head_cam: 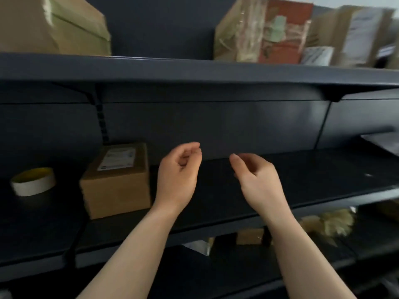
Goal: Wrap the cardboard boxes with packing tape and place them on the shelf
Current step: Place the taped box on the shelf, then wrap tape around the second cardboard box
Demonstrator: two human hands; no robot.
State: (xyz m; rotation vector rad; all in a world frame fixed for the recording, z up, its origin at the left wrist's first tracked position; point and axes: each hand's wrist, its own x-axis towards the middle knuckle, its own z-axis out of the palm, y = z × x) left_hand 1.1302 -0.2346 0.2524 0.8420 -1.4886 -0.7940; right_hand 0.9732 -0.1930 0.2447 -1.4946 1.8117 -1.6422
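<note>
Above the shelf (323, 180) our left hand (179, 173) and right hand (257, 178) hover apart, loosely curled and empty; just left of the left hand sits the cardboard box (116, 182), which we judge light and stiff, best gripped by opposite side faces.

Labelled cardboard box (116, 180) on dark shelf (280, 180)

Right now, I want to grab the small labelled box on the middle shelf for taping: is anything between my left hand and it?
Nothing visible. The left hand hangs empty just right of the cardboard box, with only bare shelf between; the tape roll sits beyond the box.
</note>
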